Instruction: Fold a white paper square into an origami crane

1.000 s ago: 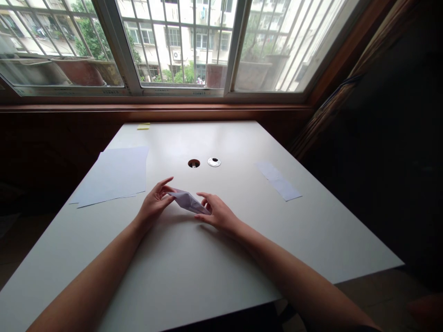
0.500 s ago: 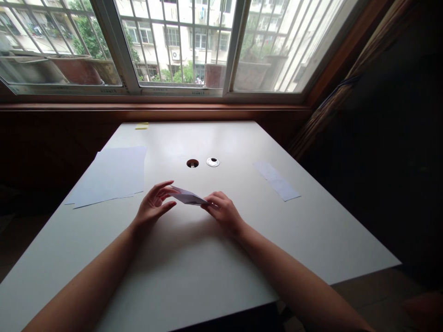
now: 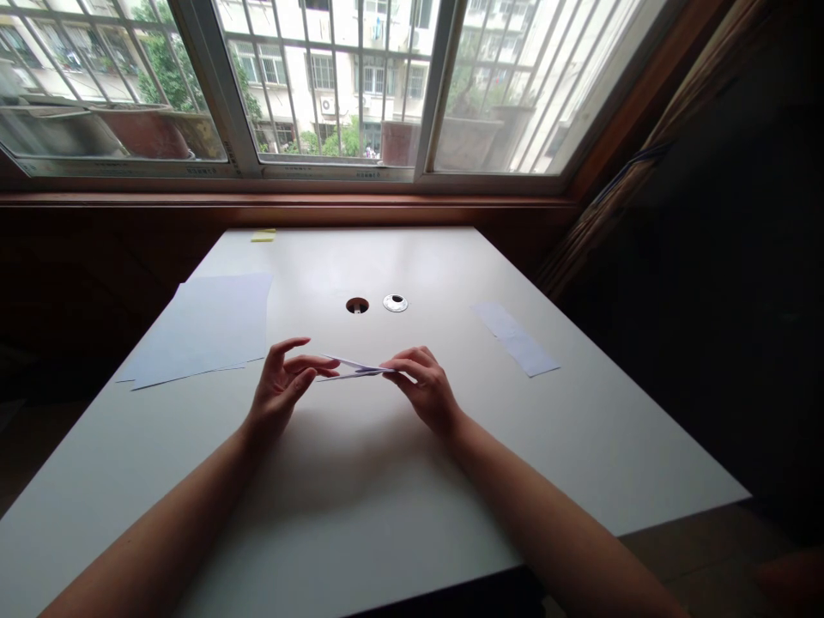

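Note:
A small folded piece of white paper [image 3: 361, 372] is held above the table, seen nearly edge-on. Its layers spread apart toward the left, forming a narrow V. My right hand [image 3: 427, 383] pinches the closed right end between thumb and fingers. My left hand [image 3: 278, 388] is at the spread end with its fingers apart and the index finger raised. Some of its fingertips reach the gap between the layers; whether they touch the paper I cannot tell.
The white table [image 3: 360, 498] holds a stack of paper sheets [image 3: 202, 330] at left and a paper strip [image 3: 515, 337] at right. Beyond my hands are a round hole [image 3: 357, 305] and its cover ring [image 3: 395, 303]. A yellow piece [image 3: 263, 235] lies near the far edge, before a barred window [image 3: 328, 86].
The folded paper has tilted from showing its face to nearly edge-on, and its left layers now stand apart. My left fingers have shifted toward the gap; my right hand keeps its pinch.

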{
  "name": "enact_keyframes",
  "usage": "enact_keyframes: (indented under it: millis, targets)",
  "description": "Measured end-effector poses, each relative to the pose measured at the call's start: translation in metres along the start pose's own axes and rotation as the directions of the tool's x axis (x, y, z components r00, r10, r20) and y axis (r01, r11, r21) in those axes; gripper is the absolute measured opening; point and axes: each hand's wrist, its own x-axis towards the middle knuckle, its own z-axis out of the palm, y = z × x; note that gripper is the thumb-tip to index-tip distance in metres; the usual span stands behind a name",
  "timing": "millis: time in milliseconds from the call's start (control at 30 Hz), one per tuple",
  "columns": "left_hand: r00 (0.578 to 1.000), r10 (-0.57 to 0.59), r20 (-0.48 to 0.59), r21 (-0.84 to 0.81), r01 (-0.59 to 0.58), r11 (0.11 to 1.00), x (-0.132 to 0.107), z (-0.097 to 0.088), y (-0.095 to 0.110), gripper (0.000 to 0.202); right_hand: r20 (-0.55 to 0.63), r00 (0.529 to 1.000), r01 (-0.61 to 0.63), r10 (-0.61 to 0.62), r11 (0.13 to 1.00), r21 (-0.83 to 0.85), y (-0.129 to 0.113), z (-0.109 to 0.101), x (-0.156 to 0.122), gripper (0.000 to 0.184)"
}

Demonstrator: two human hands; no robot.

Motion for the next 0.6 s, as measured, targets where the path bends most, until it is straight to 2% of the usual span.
enact_keyframes:
  millis: [167,333,600]
  targets:
    - [0.995,-0.050,0.081,0.092,0.043,0.995,-0.0013,0.0033,0.0074,0.040,0.002,0.999,0.046,-0.046,0.998,-0.029,0.0022,-0.0004,0.0014,0.015]
    - [0.985,-0.081,0.150,0.133,0.061,0.989,-0.0016,0.0017,0.0044,0.042,0.027,0.997,0.068,-0.066,0.994,-0.083,0.0014,-0.0015,0.0006,0.016]
    - [0.974,-0.008,0.226,0.218,-0.043,0.975,0.0003,-0.0044,-0.0007,0.044,0.040,0.996,0.090,-0.085,0.988,-0.123,0.0026,-0.0023,-0.0020,0.020]
